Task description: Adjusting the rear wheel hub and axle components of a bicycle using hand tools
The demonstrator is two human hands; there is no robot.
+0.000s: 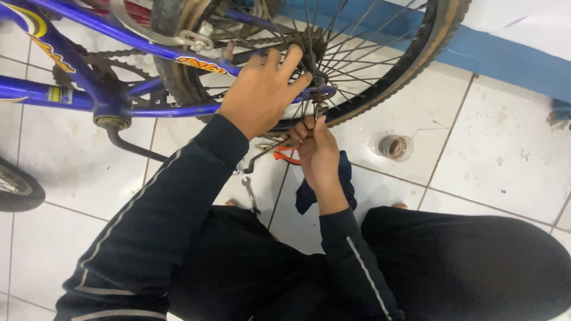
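Observation:
A blue bicycle frame stands over the white tiled floor, its rear wheel at the upper middle. My left hand rests on the chainstay by the rear hub, fingers reaching among the spokes. Just below the hub, my right hand pinches a small metal part at the axle. Dark long sleeves cover both my arms.
On the floor under my hands lie red-handled pliers, a small spanner and a dark blue cloth. A small round clear container sits to the right. Part of another tyre shows at the left edge. My knees in black trousers fill the bottom.

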